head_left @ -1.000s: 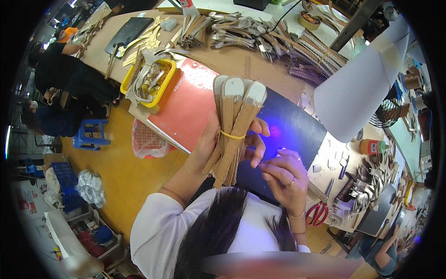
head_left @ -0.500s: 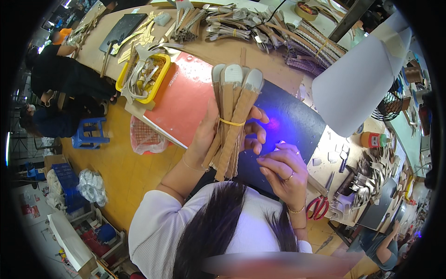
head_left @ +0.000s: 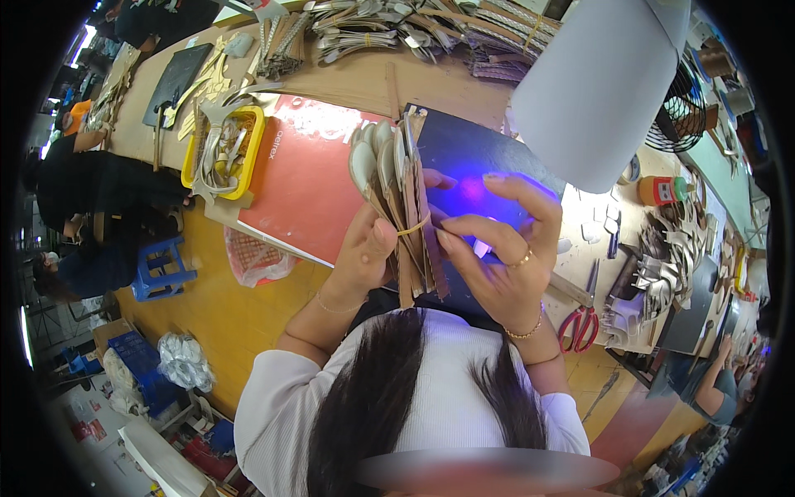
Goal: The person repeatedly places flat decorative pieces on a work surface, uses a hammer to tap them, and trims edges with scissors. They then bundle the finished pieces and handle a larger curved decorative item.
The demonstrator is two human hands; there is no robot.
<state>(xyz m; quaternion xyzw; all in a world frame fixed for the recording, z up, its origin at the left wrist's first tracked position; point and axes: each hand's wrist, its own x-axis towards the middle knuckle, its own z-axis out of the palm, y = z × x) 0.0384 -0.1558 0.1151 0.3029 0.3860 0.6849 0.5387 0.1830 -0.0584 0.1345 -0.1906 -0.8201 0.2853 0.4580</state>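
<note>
My left hand [head_left: 361,253] is closed around a bundle of brown straps [head_left: 406,207] with pale rounded ends pointing up and away from me. A yellow rubber band [head_left: 414,227] wraps the bundle's middle. At the bundle's right side, beside the band, the thumb and a finger of my right hand [head_left: 501,257] come together in a pinch that seems to be on the band. Another right finger is raised apart from them. Left fingertips show behind the straps. Below the hands lies a dark mat [head_left: 489,157], lit by a blue-violet glow.
A red board [head_left: 306,166] and a yellow basket [head_left: 252,157] of straps lie left. A white lamp-like shade [head_left: 596,91] overhangs the right, near a red-capped-looking bottle [head_left: 658,190]. Red-handled scissors [head_left: 580,327] lie at the table's edge. Strap bundles [head_left: 356,41] line the back.
The bundle has turned so its right side faces my right hand. My right hand has moved up and left to the band, its fingers spreading more. The head view has shifted slightly.
</note>
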